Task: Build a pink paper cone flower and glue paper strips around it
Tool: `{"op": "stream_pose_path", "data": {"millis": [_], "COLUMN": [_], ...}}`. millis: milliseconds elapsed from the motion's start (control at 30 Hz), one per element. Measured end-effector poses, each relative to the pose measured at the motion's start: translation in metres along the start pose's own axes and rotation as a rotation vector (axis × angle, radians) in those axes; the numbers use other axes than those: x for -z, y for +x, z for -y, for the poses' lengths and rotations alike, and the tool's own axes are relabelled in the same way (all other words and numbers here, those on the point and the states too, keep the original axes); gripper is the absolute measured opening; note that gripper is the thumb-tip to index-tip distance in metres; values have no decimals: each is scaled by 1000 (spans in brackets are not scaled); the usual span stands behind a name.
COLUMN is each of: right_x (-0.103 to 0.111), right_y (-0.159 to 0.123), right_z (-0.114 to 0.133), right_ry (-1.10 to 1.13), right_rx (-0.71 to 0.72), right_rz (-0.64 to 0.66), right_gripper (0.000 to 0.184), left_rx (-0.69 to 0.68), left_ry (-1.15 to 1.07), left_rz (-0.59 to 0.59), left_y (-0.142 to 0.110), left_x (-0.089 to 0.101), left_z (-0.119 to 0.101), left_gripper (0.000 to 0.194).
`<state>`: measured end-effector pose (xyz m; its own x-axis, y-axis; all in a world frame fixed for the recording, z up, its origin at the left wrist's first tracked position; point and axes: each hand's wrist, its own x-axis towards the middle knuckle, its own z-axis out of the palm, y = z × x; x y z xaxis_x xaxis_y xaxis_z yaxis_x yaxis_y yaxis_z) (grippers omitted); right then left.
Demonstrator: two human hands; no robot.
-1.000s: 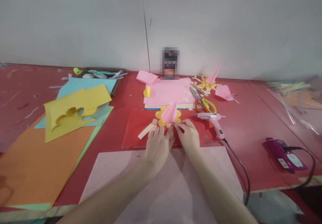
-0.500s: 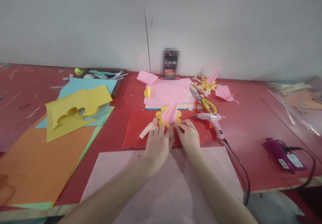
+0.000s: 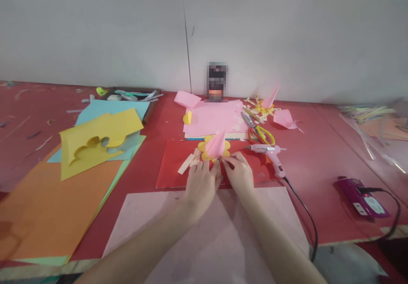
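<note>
A pink paper cone (image 3: 216, 144) stands on a yellow paper flower (image 3: 204, 147) at the far edge of a red sheet (image 3: 172, 165). My left hand (image 3: 201, 183) and my right hand (image 3: 239, 174) lie side by side on the red sheet just in front of the flower. Their fingertips meet at the cone's base, pinched together; whatever they hold there is too small to make out. A cream paper strip (image 3: 186, 163) lies to the left of my left hand.
A pink glue gun (image 3: 269, 154) with a black cord (image 3: 304, 214) lies right of my right hand, scissors (image 3: 259, 133) behind it. Pink sheets (image 3: 213, 120) lie further back. Yellow (image 3: 98, 141), blue and orange (image 3: 51, 207) sheets cover the left. A purple power strip (image 3: 361, 197) sits at right.
Almost nothing has changed. Both hands stay pinched at the base of the pink cone; only the camera has shifted slightly.
</note>
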<state>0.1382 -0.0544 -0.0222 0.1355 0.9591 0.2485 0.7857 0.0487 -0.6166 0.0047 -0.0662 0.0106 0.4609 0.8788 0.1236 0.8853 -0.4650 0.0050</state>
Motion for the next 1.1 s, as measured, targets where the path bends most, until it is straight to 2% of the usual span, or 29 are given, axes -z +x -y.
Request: {"op": "stream_pose_path", "data": {"millis": [167,400,600,867,1100], "right_x": [-1,-1,-1,0,1], "right_y": [0,1,0,1,-2], "right_z": [0,0,1,0,3], "right_ry": [15,24,29,15,57], "right_rx": [-7,-4,-18,-2,21], "right_rz": [-16,-19,-17,-10,-42], "right_gripper": [23,23,23,24,24], "left_rx": [-5,-9,-34,7,-9], "left_ry": [22,22,62,20,13], "left_rz": [21,-32,-11,-30,13], "left_y": [-1,-2,0,-2,0], "left_x": [-1,-3,-2,-6,-3], "left_z": [-3,-5,-4,-4,-2], "left_gripper": [35,32,32,35,36]}}
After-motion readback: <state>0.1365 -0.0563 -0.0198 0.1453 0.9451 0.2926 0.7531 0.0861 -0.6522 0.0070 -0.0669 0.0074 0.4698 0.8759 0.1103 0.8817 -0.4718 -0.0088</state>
